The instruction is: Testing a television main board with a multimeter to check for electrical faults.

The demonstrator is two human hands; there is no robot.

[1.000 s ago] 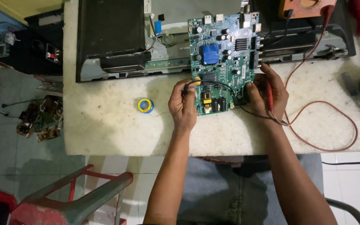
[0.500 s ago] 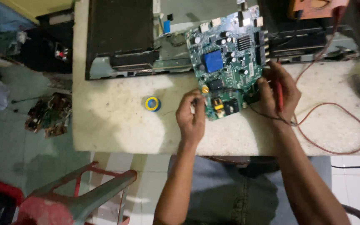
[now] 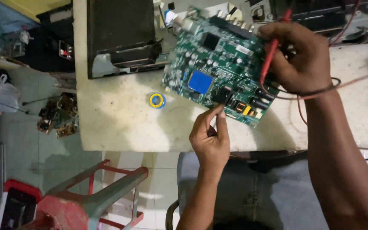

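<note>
1. Your left hand (image 3: 211, 138) pinches its fingertips together at the near edge of the green rectangular circuit board (image 3: 218, 68), which lies tilted on the pale stone desk (image 3: 116, 123).
2. Your right hand (image 3: 299, 57) grips a red plastic test probe (image 3: 271, 49), tip on the board.

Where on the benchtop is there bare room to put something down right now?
The widest bare patch of the pale stone benchtop runs from its left edge past the small yellow-and-blue tape roll to the left hand. It is crowded around the green circuit board, the black chassis and the right hand with the red probe and its wire.
</note>
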